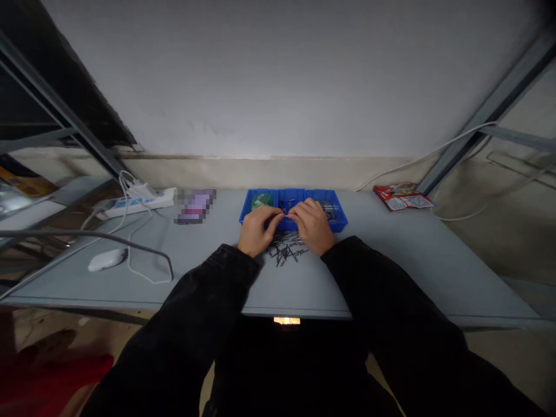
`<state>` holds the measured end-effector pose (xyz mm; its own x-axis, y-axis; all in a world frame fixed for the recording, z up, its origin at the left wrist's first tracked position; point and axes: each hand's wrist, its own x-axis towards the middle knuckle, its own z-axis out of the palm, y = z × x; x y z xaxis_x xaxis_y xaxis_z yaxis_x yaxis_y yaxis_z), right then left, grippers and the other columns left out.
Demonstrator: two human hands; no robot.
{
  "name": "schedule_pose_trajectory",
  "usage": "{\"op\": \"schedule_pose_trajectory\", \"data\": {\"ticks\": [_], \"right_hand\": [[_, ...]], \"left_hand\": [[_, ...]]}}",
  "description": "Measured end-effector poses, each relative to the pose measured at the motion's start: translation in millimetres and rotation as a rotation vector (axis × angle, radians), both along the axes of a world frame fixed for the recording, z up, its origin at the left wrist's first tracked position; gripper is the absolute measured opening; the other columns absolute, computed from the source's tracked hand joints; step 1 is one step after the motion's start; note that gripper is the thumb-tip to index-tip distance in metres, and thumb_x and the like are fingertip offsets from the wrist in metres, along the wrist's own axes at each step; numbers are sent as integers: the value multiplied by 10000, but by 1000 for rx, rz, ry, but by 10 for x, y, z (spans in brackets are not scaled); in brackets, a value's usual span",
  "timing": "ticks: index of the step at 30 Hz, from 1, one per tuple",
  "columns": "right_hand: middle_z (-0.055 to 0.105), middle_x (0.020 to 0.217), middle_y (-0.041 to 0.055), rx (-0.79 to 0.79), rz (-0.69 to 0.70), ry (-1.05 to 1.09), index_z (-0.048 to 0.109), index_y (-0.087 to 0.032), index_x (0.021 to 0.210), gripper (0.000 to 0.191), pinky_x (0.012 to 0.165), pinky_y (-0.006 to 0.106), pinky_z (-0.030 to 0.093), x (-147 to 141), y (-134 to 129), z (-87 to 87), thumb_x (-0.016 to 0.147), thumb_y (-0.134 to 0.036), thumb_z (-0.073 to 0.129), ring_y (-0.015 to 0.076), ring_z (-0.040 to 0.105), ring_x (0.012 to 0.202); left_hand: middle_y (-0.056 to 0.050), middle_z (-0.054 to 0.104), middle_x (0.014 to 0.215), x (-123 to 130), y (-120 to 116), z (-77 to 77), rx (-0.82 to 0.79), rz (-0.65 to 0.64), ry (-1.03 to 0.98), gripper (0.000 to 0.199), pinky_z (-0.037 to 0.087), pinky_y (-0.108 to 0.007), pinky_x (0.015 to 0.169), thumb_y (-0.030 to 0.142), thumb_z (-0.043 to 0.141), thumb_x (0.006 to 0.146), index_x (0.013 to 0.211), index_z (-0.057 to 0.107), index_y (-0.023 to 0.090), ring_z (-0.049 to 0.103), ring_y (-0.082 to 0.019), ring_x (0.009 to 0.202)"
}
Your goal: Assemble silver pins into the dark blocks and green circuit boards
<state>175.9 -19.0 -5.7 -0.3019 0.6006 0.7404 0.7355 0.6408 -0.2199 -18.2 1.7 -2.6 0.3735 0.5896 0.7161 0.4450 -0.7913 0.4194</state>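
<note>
My left hand [258, 228] and my right hand [314, 225] meet over the middle blue bin [291, 196], fingertips pinched close together. A tiny light-coloured piece shows between them, too small to name. Below my hands, a loose pile of thin dark metal pin-like parts [285, 253] lies on the table, partly hidden by my fingers. The middle bin holds a few small dark pieces. Green material [262, 200] fills part of the left blue bin [244, 211]. Grey metal pieces [329, 209] lie in the right blue bin [341, 220].
A white power strip [139, 202] with cables, a pixelated purple item [196, 207] and a white earbud case [106, 260] occupy the left of the grey table [403, 260]. A red packet [403, 197] lies at the back right. Metal frame posts rise at both sides.
</note>
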Motion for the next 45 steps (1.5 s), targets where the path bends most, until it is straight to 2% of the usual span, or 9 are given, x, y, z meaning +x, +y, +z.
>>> {"op": "schedule_pose_trajectory", "data": {"ticks": [8,13,20,23,26,30,34,39,45], "right_hand": [[670,885,46,1,24,-2,605,-207,893,262,810,395,354,16,24,-15,1083,-277,439,231,507,887],[666,879,41,-5,40,-15,614,-206,902,259,814,392,355,12,23,-20,1082,-278,443,231,508,885],[664,958,55,36,-10,21,639,-211,919,208,827,399,374,44,29,2,1060,-273,500,242,534,930],[660,978,50,88,-52,74,651,-217,929,153,849,411,393,113,52,35,1035,-269,555,250,554,957],[656,973,51,127,-90,216,656,-226,930,135,893,432,430,172,72,85,1024,-279,575,254,576,972],[616,995,86,184,-212,353,684,-224,964,165,923,462,463,214,113,106,1028,-315,562,265,584,990],[587,1074,103,136,-317,292,709,-219,1081,182,941,485,453,287,199,50,991,-353,626,281,579,1038],[592,1025,90,107,-301,330,704,-219,1019,137,939,482,439,342,223,34,995,-315,608,277,580,1018],[587,1004,79,97,-252,286,696,-225,962,97,925,467,433,231,154,62,987,-288,627,268,580,997]], "left_hand": [[-43,724,889,-11,21,-23,-7,-4,7,176,573,-388,868,287,591,1029,987,719,175,653,-160,809],[-48,720,882,-13,19,-27,-15,5,-5,169,572,-385,828,280,600,1024,970,717,170,658,-170,826],[-49,734,906,-12,26,-16,-3,0,8,164,574,-395,847,276,596,1025,980,717,175,670,-178,856],[-51,741,904,-27,49,4,15,16,-9,168,582,-398,853,275,596,1024,977,722,175,684,-185,869],[-55,757,910,-55,54,23,21,35,-15,178,592,-387,859,287,599,1023,985,734,176,697,-179,841],[-42,780,886,-75,2,17,9,-16,111,196,596,-330,770,315,602,1023,1024,748,184,691,-147,700],[-49,789,865,-38,-54,-34,18,-90,257,231,582,-303,699,320,567,1037,1062,759,194,695,-144,635],[-58,777,828,5,-47,-90,-76,-183,471,211,565,-302,673,289,575,1024,1044,771,213,720,-177,685],[-45,732,753,15,-20,-88,-198,-112,640,167,528,-308,658,295,621,991,996,777,234,692,-197,666]]}}
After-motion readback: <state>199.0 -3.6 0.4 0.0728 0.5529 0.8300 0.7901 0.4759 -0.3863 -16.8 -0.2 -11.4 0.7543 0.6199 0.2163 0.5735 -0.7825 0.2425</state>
